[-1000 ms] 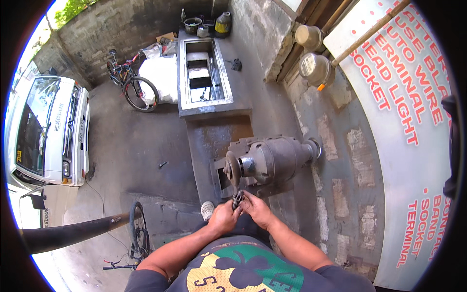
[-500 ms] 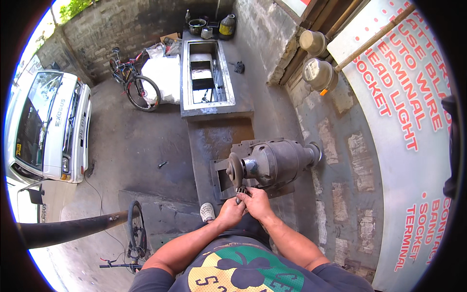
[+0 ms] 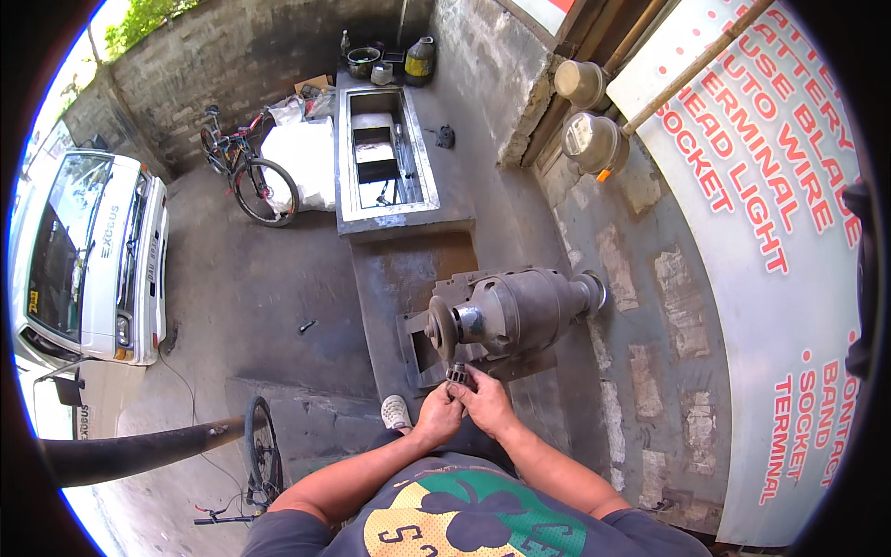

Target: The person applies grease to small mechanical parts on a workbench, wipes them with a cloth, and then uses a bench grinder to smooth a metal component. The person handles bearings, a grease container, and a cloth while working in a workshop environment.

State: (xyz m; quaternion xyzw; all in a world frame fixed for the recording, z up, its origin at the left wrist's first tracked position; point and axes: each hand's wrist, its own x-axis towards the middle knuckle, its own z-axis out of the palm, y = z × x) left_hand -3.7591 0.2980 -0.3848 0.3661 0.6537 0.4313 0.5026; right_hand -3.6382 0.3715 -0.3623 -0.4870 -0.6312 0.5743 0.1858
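Rough block walls [image 3: 241,70] close off the far side of a grimy concrete yard [image 3: 269,288], where one person stands at one bench grinder [image 3: 520,311]. Both bare hands meet at the machine's near left corner, fingers curled in and closed on one small, dark metal part [image 3: 457,373] with a ribbed end. The left hand [image 3: 438,416] clasps it from the left and below; the right hand [image 3: 487,404] pinches it from the right, thumb and forefinger drawn together. That part sits just on the near side of the grinder's left wheel [image 3: 444,325]; whether the two touch cannot be told. A second disc [image 3: 594,290] caps the grinder's right end.

Two bicycles are in view, one [image 3: 243,150] far left before white sacking and one [image 3: 251,441] near left, partly hidden. One white van [image 3: 111,260] faces in at left, and one small tool [image 3: 307,327] lies on the floor. Beyond the grinder, one metal-framed opening [image 3: 343,158] tops a concrete block, with one dark jug [image 3: 419,63] and one pot [image 3: 362,60] at its far end. Two round meters [image 3: 594,142] hang at right, beside one red-lettered signboard [image 3: 742,306].
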